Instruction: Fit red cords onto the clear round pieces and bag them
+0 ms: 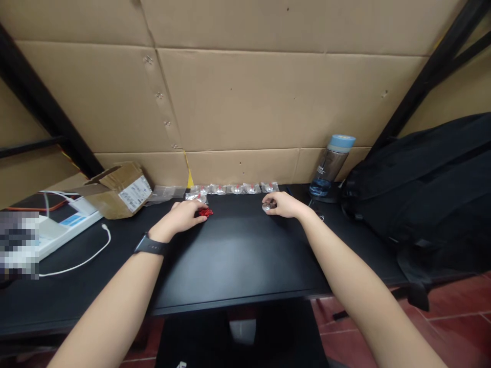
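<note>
My left hand point(186, 215), with a dark watch on its wrist, rests at the left of the black table. Its thumb and fingers are closed around a small bundle of red cord point(206, 212), partly hidden by the fingers. A little to the right, my right hand point(283, 204) pinches a small round silvery disc point(267, 207) just over the tabletop; the disc's far side is partly behind the fingers. Along the back edge lie several clear packets point(238, 189) with round silvery pieces and red bits inside. One more packet point(196, 197) lies just beyond my left fingertips.
At the left are an opened cardboard box point(115, 194), a white power strip point(57, 237) and a white cable point(90, 261). A blue-lidded water bottle point(330, 166) and a black backpack point(422, 189) stand at the right. A cardboard wall point(249, 102) closes off the back.
</note>
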The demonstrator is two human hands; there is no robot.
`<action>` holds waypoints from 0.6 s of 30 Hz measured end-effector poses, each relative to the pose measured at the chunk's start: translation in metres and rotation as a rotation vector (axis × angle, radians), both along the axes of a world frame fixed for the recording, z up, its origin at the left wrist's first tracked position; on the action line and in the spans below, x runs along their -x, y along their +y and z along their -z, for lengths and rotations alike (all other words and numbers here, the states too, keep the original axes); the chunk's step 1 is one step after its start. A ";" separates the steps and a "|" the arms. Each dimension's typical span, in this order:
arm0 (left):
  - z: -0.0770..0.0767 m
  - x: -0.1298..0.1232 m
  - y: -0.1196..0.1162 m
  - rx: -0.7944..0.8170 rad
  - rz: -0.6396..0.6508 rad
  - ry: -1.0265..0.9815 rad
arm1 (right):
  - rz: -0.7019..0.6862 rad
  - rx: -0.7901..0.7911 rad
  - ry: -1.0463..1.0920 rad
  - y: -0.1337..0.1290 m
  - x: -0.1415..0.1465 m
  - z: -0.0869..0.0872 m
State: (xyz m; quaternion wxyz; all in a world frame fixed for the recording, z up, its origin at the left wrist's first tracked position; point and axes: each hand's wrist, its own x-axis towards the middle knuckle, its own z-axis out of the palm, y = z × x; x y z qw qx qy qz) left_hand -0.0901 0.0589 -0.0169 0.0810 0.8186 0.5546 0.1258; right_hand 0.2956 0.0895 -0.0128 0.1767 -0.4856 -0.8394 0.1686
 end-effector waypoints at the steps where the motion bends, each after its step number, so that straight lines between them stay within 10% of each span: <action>1: -0.001 -0.001 -0.001 0.009 0.025 -0.021 | -0.009 0.005 0.003 0.000 0.001 0.000; 18: -0.010 -0.014 -0.008 0.018 0.161 -0.105 | -0.130 0.042 0.024 -0.006 0.008 -0.004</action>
